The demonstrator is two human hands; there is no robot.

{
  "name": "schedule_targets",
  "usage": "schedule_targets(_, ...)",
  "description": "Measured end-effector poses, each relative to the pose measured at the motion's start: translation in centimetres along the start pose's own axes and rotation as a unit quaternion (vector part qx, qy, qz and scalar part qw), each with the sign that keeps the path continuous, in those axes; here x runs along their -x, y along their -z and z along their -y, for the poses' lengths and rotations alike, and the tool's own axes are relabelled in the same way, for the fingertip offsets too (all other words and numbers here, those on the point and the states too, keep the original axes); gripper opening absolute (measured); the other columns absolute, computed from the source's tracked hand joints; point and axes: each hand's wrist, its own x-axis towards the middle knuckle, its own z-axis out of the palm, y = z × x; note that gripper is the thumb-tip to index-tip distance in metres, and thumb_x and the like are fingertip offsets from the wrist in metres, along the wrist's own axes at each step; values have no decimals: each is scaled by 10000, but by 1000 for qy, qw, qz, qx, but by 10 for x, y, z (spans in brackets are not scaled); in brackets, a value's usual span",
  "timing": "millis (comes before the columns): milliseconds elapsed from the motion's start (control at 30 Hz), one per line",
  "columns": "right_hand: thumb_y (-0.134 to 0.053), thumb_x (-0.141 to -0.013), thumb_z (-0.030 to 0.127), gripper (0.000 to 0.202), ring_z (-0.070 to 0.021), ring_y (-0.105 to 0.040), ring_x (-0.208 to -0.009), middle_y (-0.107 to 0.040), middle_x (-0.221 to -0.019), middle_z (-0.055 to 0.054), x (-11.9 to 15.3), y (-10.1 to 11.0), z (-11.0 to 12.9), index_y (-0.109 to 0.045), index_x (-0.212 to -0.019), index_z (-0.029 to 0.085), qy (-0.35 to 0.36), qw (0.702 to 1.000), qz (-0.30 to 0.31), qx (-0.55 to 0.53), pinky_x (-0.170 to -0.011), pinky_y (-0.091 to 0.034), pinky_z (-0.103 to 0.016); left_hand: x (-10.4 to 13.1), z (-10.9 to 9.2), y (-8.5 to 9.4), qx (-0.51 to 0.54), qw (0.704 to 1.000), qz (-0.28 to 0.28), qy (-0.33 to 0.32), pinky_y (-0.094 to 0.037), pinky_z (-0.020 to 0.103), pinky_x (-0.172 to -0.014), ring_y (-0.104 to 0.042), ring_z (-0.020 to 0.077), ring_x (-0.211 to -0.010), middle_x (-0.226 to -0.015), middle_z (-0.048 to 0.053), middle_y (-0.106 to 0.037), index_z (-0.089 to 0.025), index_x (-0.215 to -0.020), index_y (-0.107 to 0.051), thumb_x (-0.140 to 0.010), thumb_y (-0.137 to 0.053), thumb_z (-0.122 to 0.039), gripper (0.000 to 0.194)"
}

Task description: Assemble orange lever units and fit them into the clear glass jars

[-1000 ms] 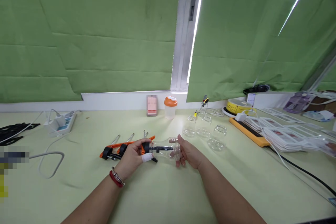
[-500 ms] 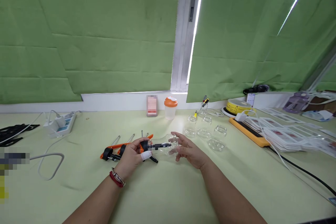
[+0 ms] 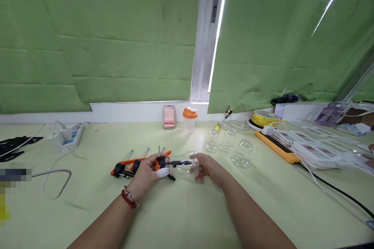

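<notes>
My left hand [image 3: 148, 171], its thumb wrapped in white, grips the orange and black head [image 3: 160, 162] of a mechanism. The mechanism's black shaft [image 3: 181, 163] lies inside a clear glass jar [image 3: 188, 156] held on its side. Around the jar's right end, the fingers of my right hand [image 3: 209, 166] are curled. More orange and black mechanisms with metal rods [image 3: 119, 170] rest on the table just left of and behind my left hand. Several clear glass jars [image 3: 241, 159] stand to the right of my right hand.
An orange-lidded cup [image 3: 189, 120] and a pixelated upright object [image 3: 168, 117] stand at the back. An orange power strip [image 3: 277, 148] and stacked white sheets [image 3: 312, 149] lie right. A white power strip [image 3: 71, 136] and cables are left. A person's hand [image 3: 371, 155] shows at the right edge.
The fingers of my right hand have drawn closer together around the jar's end. My left hand keeps its hold, and the jar stays nearly in place.
</notes>
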Motion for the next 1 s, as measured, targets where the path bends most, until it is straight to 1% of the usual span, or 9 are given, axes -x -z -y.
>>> schedule_targets(100,-482,-836,585,541,-179,-638,-717,-612,-1007,-118,2,-2,3,-489,-1205,189,21,1000,-2,-13,-516,-472,-266,-1,-1,0,9,1000,-8,3,-526,329,-785,-627,186,-852,-1016,59,-674,-193,-1062,-596,-586,-798,-213,518)
schedule_targets(200,-622,-801,447,606,-199,-606,-935,-450,-1293,-104,6,-3,8,-377,-1338,310,69,997,11,-30,-679,-512,-324,-1,-4,0,4,1000,-27,1,-532,332,-765,-622,199,-872,-1029,82,-677,-182,-1070,-596,-593,-793,-234,519)
schedule_targets(267,-691,-758,364,690,-203,-588,-976,-384,-1353,-90,8,-3,9,-347,-1355,356,88,996,22,-23,-727,-503,-339,-2,-6,0,0,999,-33,-1,-533,332,-759,-624,203,-866,-1015,86,-684,-177,-1066,-601,-586,-794,-238,521)
schedule_targets(367,-725,-726,327,687,-200,-603,-921,-410,-1308,-93,7,-2,8,-393,-1327,350,92,996,21,-8,-685,-492,-324,0,-10,-1,-7,999,-31,3,-531,328,-768,-628,212,-884,-1014,89,-691,-175,-1052,-609,-566,-800,-233,526)
schedule_targets(567,-700,-740,384,607,-181,-634,-785,-512,-1103,-69,5,-1,7,-437,-1279,290,67,997,22,-22,-589,-472,-280,1,-11,-1,-4,1000,-18,16,-518,326,-813,-630,212,-915,-1063,100,-681,-172,-1074,-601,-564,-799,-227,549)
schedule_targets(700,-608,-785,510,508,-144,-616,-621,-590,-889,-49,2,-4,5,-493,-1176,207,37,999,14,-28,-523,-443,-257,0,-6,0,-6,1000,-4,1,-516,329,-826,-625,212,-924,-1053,82,-678,-187,-1074,-608,-581,-794,-223,528)
schedule_targets(800,-475,-820,619,526,-130,-578,-522,-623,-760,-53,-2,-4,-1,-515,-1078,162,7,1000,-5,-24,-479,-416,-251,1,-4,1,-13,1000,4,-13,-513,323,-835,-614,213,-951,-1036,65,-674,-196,-1049,-622,-593,-791,-218,487)
schedule_targets(900,-422,-830,646,555,-131,-573,-500,-633,-744,-63,-5,-4,-5,-530,-1063,154,2,1000,-11,-8,-470,-411,-255,0,-4,1,-14,1000,-6,-6,-513,312,-832,-613,206,-952,-1026,61,-676,-196,-1040,-624,-584,-795,-207,488)
schedule_targets(1000,-467,-826,616,563,-176,-627,-666,-629,-937,-107,-2,-3,-2,-510,-1184,183,18,1000,-9,-12,-527,-459,-288,0,-4,1,-6,1000,-22,2,-521,315,-816,-614,207,-947,-1031,64,-679,-198,-1046,-620,-569,-801,-206,511)
